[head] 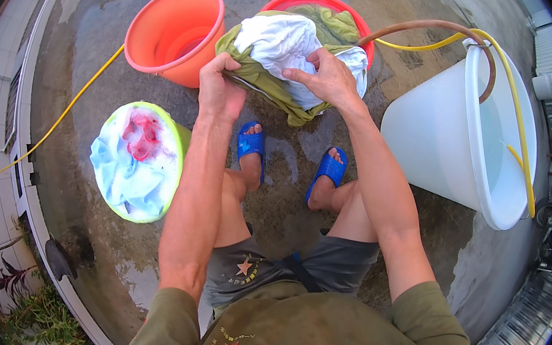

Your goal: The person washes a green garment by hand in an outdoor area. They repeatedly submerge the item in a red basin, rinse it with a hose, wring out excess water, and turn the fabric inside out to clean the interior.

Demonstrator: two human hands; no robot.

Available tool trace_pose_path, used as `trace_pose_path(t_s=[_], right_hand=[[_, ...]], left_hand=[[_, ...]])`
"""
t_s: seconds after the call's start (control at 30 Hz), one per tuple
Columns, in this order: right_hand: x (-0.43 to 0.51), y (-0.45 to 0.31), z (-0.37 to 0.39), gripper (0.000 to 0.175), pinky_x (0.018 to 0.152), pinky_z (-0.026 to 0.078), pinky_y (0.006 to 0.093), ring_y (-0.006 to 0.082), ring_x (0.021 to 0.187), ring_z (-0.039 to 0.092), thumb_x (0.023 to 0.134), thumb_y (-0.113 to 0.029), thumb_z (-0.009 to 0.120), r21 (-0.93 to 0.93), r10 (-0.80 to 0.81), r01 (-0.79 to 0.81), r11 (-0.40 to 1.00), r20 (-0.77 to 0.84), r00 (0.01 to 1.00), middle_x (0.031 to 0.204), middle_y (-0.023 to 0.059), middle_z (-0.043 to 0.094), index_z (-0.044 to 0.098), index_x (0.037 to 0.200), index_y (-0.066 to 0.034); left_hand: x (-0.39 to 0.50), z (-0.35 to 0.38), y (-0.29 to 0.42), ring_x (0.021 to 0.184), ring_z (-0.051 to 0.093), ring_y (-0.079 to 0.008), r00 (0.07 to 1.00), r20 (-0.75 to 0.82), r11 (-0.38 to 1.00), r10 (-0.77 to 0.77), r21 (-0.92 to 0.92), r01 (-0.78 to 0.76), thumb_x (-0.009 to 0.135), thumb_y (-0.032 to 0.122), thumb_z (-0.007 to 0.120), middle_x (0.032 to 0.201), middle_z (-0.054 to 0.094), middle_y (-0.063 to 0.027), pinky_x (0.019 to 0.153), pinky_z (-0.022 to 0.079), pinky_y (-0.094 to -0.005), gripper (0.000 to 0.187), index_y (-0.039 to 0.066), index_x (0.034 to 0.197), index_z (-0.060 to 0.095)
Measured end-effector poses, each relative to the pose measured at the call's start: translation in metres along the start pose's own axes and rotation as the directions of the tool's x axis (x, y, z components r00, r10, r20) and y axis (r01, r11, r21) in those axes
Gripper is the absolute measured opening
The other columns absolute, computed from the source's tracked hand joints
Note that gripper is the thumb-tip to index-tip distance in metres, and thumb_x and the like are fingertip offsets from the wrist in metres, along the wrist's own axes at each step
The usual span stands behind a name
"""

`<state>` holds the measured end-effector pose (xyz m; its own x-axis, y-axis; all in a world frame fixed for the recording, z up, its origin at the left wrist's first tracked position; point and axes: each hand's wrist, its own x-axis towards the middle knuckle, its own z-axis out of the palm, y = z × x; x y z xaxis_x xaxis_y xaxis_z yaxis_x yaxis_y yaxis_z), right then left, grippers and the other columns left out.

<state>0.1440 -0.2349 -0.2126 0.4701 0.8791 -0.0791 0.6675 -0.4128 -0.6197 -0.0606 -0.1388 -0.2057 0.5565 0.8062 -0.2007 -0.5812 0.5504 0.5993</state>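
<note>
With my left hand I grip the edge of a wet olive-green garment with a white lining. My right hand pinches the white part of that same garment between thumb and fingers. The cloth is spread between both hands and hangs in front of a red basin, where more green cloth lies in water. Left of the basin stands an orange bucket. A lime-green bucket, nearer on the left, holds light blue cloth and a red cloth among suds.
A large white tub of water stands at the right, with a brown hose and a yellow hose over its rim. The yellow hose also runs across the wet concrete floor behind the buckets. A low ledge with plants borders the left.
</note>
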Motion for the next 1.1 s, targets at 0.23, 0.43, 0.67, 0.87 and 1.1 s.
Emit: trace_pose_path(t_s=[0.23,0.43,0.67,0.87,1.1], right_hand=[[0.018,0.034,-0.014,0.017,0.075,0.055,0.0287,0.0096,0.082,0.067,0.104,-0.019,0.072,0.733,0.038,0.011,0.68,-0.05,0.998,0.09,0.0009,0.071,0.069,0.103,-0.002],[0.02,0.016,-0.038,0.014,0.091,0.053,0.0281,0.0113,0.096,0.067,0.109,-0.014,0.062,0.98,-0.021,0.162,0.118,-0.161,0.987,0.103,0.004,0.071,0.066,0.111,-0.0009],[0.001,-0.02,-0.082,0.012,0.085,0.047,0.0238,0.0062,0.09,0.058,0.107,-0.012,0.067,0.903,-0.103,0.414,0.113,-0.404,0.909,0.096,-0.0002,0.068,0.069,0.101,-0.0016],[0.033,0.004,-0.07,0.012,0.071,0.045,0.0246,0.0051,0.079,0.056,0.105,-0.011,0.07,0.792,0.055,0.474,0.384,-0.532,0.845,0.088,-0.0012,0.067,0.068,0.098,-0.0014],[0.058,0.048,-0.049,0.019,0.064,0.051,0.0347,0.0149,0.066,0.059,0.1,-0.016,0.076,0.379,0.135,0.194,0.905,-0.687,0.714,0.072,0.0027,0.066,0.068,0.096,0.0003]], left_hand=[[0.008,-0.003,0.013,0.124,0.066,-0.0277,0.993,-0.077,0.995,0.091,-0.035,-0.094,0.097,0.017,0.07,0.132,0.07,-0.0124,0.111,0.05,-0.0442,0.044,0.002,0.137,0.062],[0.013,-0.01,0.011,0.125,0.065,-0.026,0.997,-0.057,0.989,0.055,0.138,-0.046,0.093,0.007,0.078,0.135,0.067,-0.0129,0.11,0.053,-0.0433,0.054,0.002,0.143,0.059],[-0.005,-0.013,0.027,0.12,0.067,-0.0229,0.994,0.046,0.969,0.101,0.222,-0.109,0.09,0.002,0.075,0.13,0.069,-0.0109,0.106,0.053,-0.038,0.054,-0.001,0.141,0.06],[-0.003,-0.013,0.017,0.092,0.066,-0.0127,0.984,-0.059,0.611,0.166,0.79,-0.056,0.079,0.002,0.065,0.105,0.072,-0.0055,0.084,0.054,-0.0295,0.052,-0.004,0.13,0.069],[0.003,-0.024,0.011,0.094,0.067,-0.0137,0.999,0.041,0.513,-0.012,0.858,-0.029,0.081,0.002,0.062,0.106,0.074,-0.0067,0.085,0.054,-0.0292,0.057,-0.006,0.137,0.063]])
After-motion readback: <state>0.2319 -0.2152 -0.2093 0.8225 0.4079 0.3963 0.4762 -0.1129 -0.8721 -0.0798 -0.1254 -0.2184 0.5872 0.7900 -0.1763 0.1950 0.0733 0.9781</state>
